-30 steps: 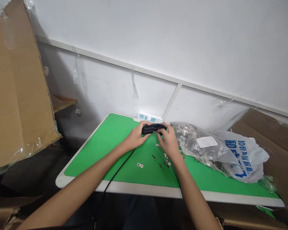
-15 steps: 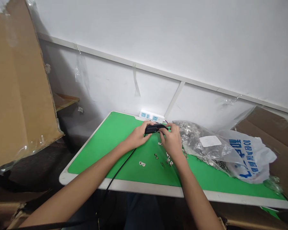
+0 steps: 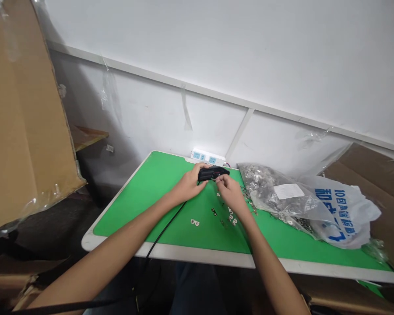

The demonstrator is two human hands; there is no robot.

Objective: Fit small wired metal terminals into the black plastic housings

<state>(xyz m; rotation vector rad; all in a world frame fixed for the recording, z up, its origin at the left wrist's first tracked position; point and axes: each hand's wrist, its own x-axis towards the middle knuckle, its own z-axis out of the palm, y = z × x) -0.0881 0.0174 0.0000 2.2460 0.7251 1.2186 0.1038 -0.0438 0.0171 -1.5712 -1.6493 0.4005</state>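
Observation:
My left hand (image 3: 189,185) grips the left end of a black oblong device (image 3: 212,173) held just above the green table top (image 3: 144,201). A black cable (image 3: 166,225) runs from under that hand toward me, over the table's front edge. My right hand (image 3: 229,193) sits just below the device's right end with its fingers curled in a pinch; what it pinches is too small to make out. Several small metal parts (image 3: 194,222) lie scattered on the green surface below both hands.
A clear bag of small metal parts (image 3: 276,194) and a white bag with blue print (image 3: 339,210) lie on the table's right half. A white power strip (image 3: 207,157) lies at the table's far edge by the wall. Cardboard stands at the left (image 3: 19,118) and right (image 3: 384,179).
My right hand has come off the device's right end and dropped slightly toward me. The left hand keeps its hold on the device. The view shifted a little.

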